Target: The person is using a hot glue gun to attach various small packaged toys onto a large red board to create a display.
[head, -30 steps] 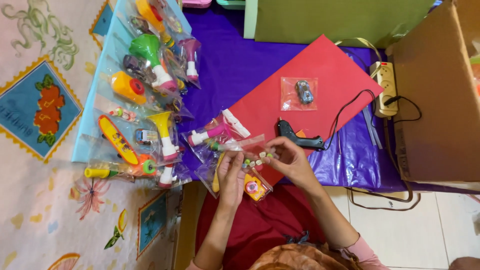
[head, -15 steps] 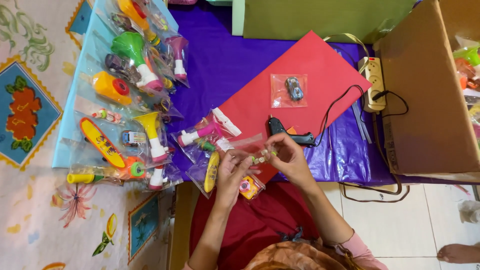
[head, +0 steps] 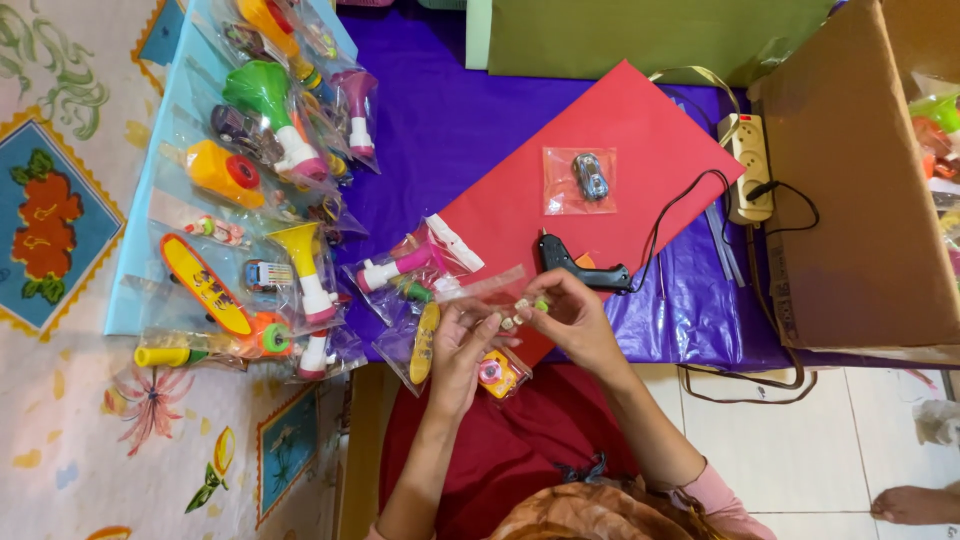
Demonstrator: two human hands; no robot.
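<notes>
My left hand (head: 462, 348) and my right hand (head: 570, 318) meet over the near edge of the red sheet (head: 600, 170). Between their fingertips they pinch a small toy of pale and green beads (head: 522, 310), partly inside a clear plastic bag (head: 480, 288). Just beyond my right hand lies a black glue gun (head: 580, 265). A small bagged orange and pink toy (head: 495, 373) rests under my left wrist, next to a bagged yellow toy (head: 425, 343).
Bagged toys cover a light blue sheet (head: 130, 280) at left: trumpets (head: 305, 265), a yellow skateboard (head: 205, 285). A bagged toy car (head: 590, 178) lies on the red sheet. A power strip (head: 750, 165) and cardboard box (head: 860, 180) stand right. Someone's foot (head: 915, 503) shows bottom right.
The camera view has shifted slightly. Both hands stay together over the beaded toy, fingers working at the clear bag's mouth.
</notes>
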